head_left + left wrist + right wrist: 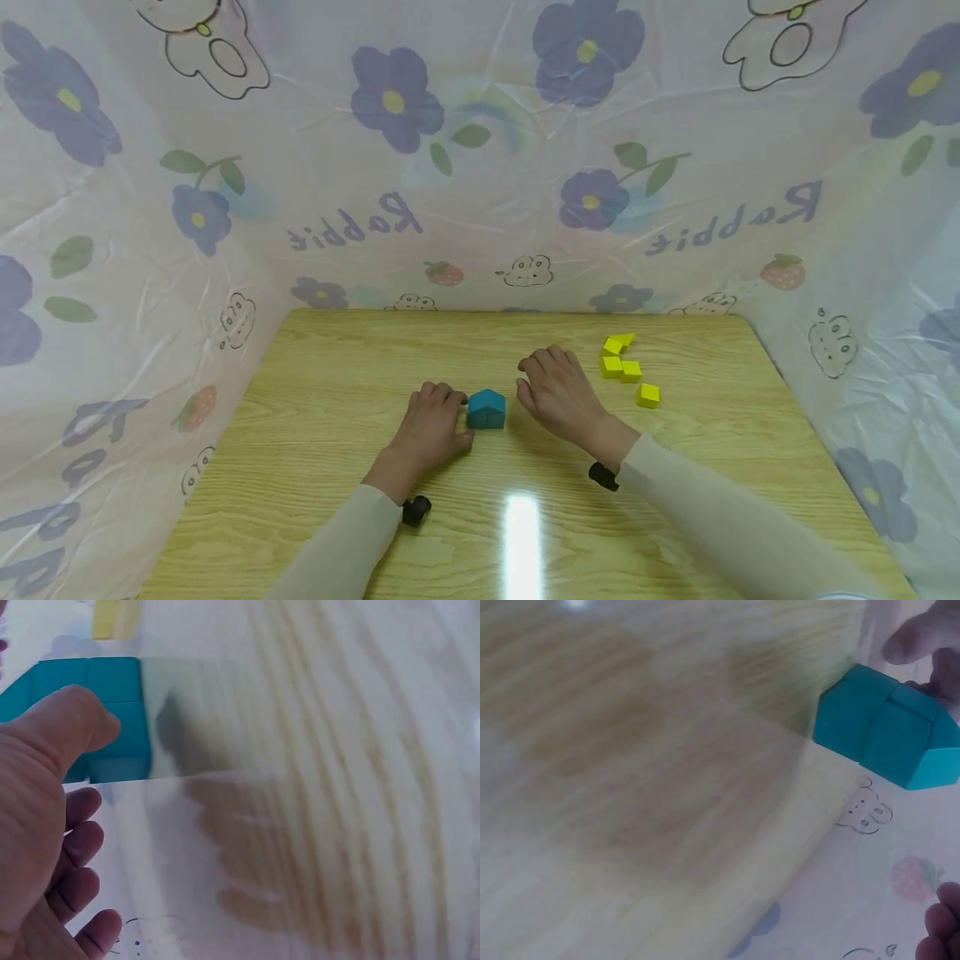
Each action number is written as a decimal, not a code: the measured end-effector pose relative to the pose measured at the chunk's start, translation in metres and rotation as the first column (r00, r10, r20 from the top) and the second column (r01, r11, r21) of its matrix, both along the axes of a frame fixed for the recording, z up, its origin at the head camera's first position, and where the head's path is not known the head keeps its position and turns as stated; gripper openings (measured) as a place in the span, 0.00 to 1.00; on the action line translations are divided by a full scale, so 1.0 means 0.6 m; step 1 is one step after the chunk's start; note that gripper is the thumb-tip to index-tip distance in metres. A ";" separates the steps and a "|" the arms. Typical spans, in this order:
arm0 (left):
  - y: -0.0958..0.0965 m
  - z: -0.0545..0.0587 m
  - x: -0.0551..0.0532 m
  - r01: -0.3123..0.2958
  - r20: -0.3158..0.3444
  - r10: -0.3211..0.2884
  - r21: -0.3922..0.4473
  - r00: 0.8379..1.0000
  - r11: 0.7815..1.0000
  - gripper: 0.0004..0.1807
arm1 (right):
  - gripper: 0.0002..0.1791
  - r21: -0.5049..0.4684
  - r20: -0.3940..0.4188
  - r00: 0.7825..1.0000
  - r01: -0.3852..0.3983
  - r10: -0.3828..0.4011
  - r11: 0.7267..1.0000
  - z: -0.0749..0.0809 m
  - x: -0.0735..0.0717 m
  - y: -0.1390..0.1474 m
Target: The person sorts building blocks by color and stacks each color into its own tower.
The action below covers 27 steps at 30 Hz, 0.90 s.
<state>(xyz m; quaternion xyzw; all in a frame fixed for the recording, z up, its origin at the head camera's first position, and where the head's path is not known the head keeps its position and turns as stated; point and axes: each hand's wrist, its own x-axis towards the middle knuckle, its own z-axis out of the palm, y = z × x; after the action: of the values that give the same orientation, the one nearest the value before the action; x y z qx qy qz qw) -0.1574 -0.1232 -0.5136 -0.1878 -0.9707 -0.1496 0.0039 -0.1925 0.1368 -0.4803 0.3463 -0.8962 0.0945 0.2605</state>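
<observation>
A small house-shaped stack of teal blocks [487, 411] with a peaked top stands on the wooden table. Seams between its pieces show in the right wrist view on the teal blocks [889, 724]. Just left of the stack is my left hand [429, 427], its fingers spread loosely, with the index fingertip right at the stack's left side. The thumb [79, 724] overlaps the blocks in the left wrist view. On the other side my right hand [561, 393] hovers apart from the stack, fingers loosely bent and holding nothing. Its fingertips [939, 930] show at the lower right of the right wrist view.
Several yellow blocks lie right of my right hand: a yellow triangle [624, 338] touching cubes at the back and a single yellow cube [648, 395] nearer. A printed curtain [480, 167] encloses the table [337, 358] at the back and sides.
</observation>
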 end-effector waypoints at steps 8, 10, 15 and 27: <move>0.022 0.031 0.018 -0.002 -0.146 0.019 0.117 0.989 0.993 0.36 | 0.12 -0.103 -0.075 0.996 0.032 -0.040 0.994 -0.018 0.016 0.033; 0.037 0.044 0.023 0.023 -0.212 0.006 0.134 0.977 0.991 0.35 | 0.12 -0.119 -0.085 0.995 0.037 -0.048 0.992 -0.023 0.019 0.041; 0.085 0.070 0.030 0.096 -0.316 -0.048 0.138 0.948 0.986 0.30 | 0.13 -0.132 -0.084 0.992 0.083 -0.095 0.988 -0.032 0.025 0.066; 0.198 0.065 0.023 0.202 -0.418 -0.175 0.021 0.891 0.979 0.22 | 0.15 -0.146 -0.014 0.983 0.181 -0.185 0.973 -0.029 0.041 0.144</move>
<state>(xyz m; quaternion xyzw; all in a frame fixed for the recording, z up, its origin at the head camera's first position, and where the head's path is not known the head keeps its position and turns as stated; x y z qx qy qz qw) -0.1433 -0.0042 -0.4744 -0.3083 -0.9196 -0.1371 0.2011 -0.1681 0.2233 -0.4978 0.2437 -0.9116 0.1296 0.3047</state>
